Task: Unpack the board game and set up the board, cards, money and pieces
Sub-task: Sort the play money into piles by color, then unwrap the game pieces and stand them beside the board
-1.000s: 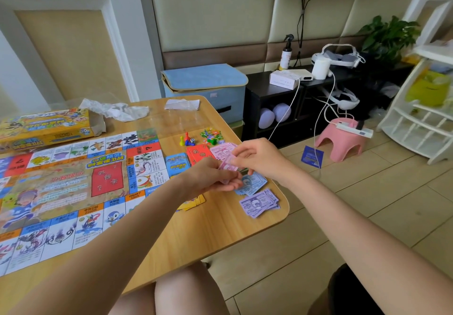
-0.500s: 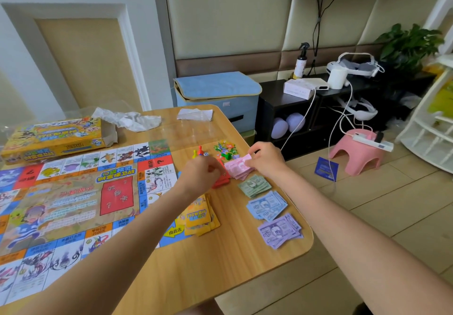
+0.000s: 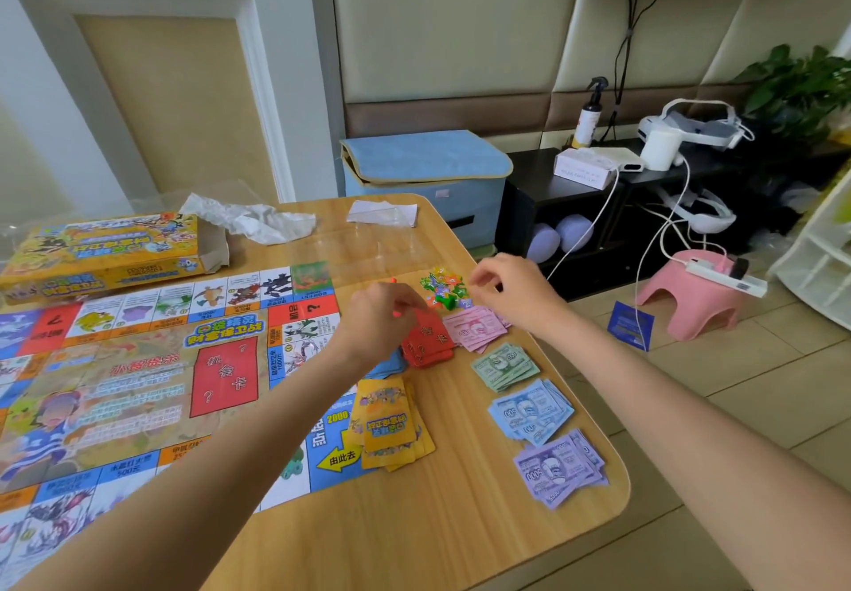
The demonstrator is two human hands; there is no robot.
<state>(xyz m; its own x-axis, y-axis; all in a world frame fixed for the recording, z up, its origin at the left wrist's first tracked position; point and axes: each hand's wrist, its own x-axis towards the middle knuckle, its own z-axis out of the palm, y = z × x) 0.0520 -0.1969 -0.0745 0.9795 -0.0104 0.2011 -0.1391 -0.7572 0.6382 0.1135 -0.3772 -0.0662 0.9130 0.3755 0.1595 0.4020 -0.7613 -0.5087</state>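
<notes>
Playing pieces (image 3: 443, 290) — a small heap of coloured plastic tokens — lie on the wooden table (image 3: 414, 521) beyond the far right corner of the game board (image 3: 138, 383), directly between the two hands. Left hand (image 3: 380, 319) hovers over the red card stack (image 3: 426, 337), fingers curled downward; a speck of red shows at its knuckles, but whether it holds a token or a card cannot be told. Right hand (image 3: 511, 289) sits just right of the heap, thumb and forefinger drawn together in a pinch that appears to hold nothing. Both hands are close to the heap, the right one nearer, its fingertips already pointing at the heap's right edge.

Money is sorted in four fans down the table's right side: pink notes (image 3: 476, 326), green notes (image 3: 504, 365), blue notes (image 3: 529, 411), purple notes (image 3: 557, 468). Yellow cards (image 3: 391, 422) rest at the board's near corner. Game box (image 3: 103, 250) lies open at far left.

Judged stage: late — board, cards and money are out, and the pieces likely remain to be arranged, a short leftward reach for the right hand.
</notes>
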